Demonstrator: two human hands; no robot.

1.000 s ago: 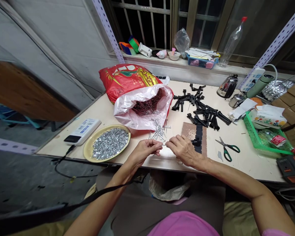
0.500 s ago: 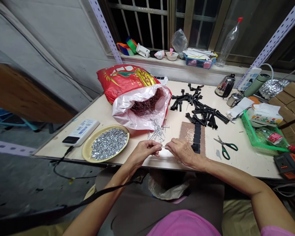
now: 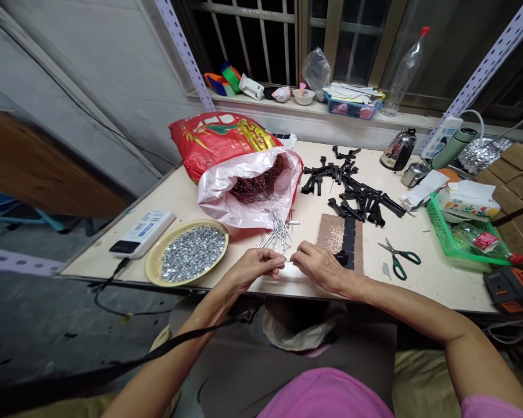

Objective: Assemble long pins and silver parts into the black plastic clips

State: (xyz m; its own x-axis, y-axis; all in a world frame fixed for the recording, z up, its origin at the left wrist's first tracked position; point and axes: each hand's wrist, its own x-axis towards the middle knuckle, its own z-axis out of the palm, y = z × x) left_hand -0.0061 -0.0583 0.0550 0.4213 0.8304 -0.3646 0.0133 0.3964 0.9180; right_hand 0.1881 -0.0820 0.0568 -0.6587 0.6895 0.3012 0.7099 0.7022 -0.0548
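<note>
My left hand (image 3: pixel 253 267) and my right hand (image 3: pixel 319 266) meet at the table's front edge, both pinched on a thin metal pin (image 3: pixel 288 262) held between their fingertips. Just beyond them lies a loose heap of the same silver pins (image 3: pixel 279 231). A yellow plate (image 3: pixel 154 262) with a pile of small shiny metal pieces sits to the left of my left hand. Right of my right hand lies a brown board (image 3: pixel 331 232) carrying a row of black plastic pieces (image 3: pixel 349 241).
A white plastic bag (image 3: pixel 226 188) of dark red parts lies open behind the pins, a red bag (image 3: pixel 213 139) behind it. Black plastic parts (image 3: pixel 357 194) are strewn mid-table. Green-handled scissors (image 3: pixel 398 258), a green basket (image 3: pixel 451 241), a kettle (image 3: pixel 398 150) and a power strip (image 3: pixel 142 232) also stand here.
Both hands stay pinched together on the pin with only slight finger shifts. The view has drifted a little, so everything sits slightly lower left in the picture.
</note>
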